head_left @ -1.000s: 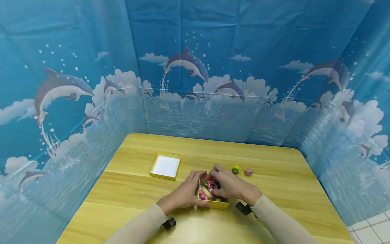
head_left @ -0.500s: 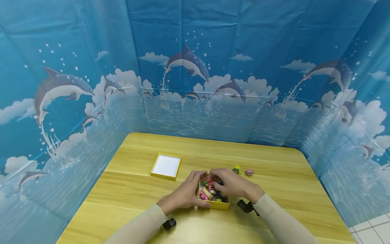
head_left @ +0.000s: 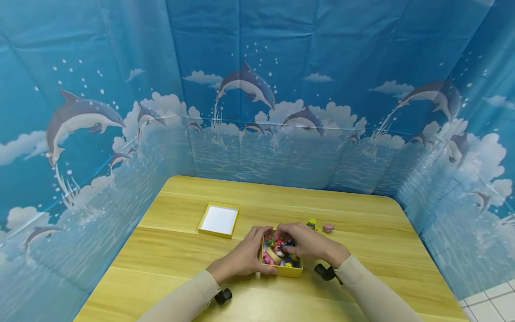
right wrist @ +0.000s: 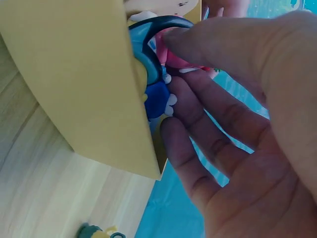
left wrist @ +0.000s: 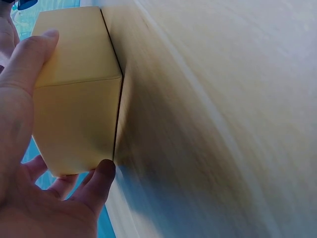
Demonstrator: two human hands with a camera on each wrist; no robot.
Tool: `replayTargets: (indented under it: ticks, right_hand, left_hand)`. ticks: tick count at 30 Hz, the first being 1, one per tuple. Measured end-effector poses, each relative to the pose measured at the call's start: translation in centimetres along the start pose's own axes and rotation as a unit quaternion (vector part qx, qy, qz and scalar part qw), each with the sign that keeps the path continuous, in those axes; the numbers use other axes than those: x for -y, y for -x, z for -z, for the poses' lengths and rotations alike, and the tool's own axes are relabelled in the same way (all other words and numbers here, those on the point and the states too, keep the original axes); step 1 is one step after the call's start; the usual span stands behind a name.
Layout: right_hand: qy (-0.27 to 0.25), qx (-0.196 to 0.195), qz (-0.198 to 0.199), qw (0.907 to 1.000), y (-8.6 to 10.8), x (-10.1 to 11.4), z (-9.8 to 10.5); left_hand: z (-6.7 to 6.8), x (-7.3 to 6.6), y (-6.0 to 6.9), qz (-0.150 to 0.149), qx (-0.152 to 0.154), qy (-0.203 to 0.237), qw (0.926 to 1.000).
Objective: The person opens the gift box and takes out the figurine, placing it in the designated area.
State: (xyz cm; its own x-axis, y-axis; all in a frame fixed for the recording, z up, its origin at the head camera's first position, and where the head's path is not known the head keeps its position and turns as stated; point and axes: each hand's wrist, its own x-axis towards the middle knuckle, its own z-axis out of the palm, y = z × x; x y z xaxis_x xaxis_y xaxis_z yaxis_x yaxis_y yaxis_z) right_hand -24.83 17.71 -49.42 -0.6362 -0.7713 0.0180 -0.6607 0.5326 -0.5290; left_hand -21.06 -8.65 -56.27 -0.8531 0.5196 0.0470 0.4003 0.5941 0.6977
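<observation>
A small yellow box (head_left: 290, 271), full of colourful toy figures, sits on the table. My left hand (head_left: 243, 256) grips its left side; in the left wrist view the thumb lies along one wall of the box (left wrist: 77, 126) and fingertips touch another. My right hand (head_left: 310, 243) reaches into the box, thumb and fingers around a red toy figure (right wrist: 173, 58) among the others. Beside it in the right wrist view are a blue figure (right wrist: 156, 99) and a teal, dark-edged curved piece (right wrist: 143, 42). A pale ring-shaped piece (head_left: 273, 255) lies nearer the left hand.
A yellow-edged lid (head_left: 219, 219) lies white inside up, behind and left of the box. Past the right hand stand a yellow toy figure (head_left: 311, 222) and a pink one (head_left: 328, 228). A dolphin-print curtain (head_left: 257, 152) surrounds the wooden table (head_left: 169, 250).
The right hand has shifted slightly right, its fingers now around the red figure, and more of the box's contents show. The left hand stays on the box.
</observation>
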Motion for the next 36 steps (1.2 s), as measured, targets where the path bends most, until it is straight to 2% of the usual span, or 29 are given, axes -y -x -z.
replayTargets:
  ticks: [10,15,28,36]
  right_hand:
    - [-0.001,-0.008,0.009,0.9999,0.19,-0.28,-0.21]
    - [0.014,-0.007,0.016,0.9998,0.49,-0.27,-0.06]
    - [0.027,-0.015,0.053,0.9981,0.93,-0.50,0.39]
    - [0.011,-0.002,0.041,0.9991,0.96,-0.49,0.70]
  left_hand:
    - [-0.02,0.07,0.03,-0.003,0.000,-0.002,1.0000]
    - [0.09,-0.05,0.09,-0.005,0.002,-0.001,1.0000]
    - [0.09,0.07,-0.07,-0.007,-0.001,-0.005,1.0000]
    - [0.05,0.09,-0.13,0.001,0.003,0.000,1.0000]
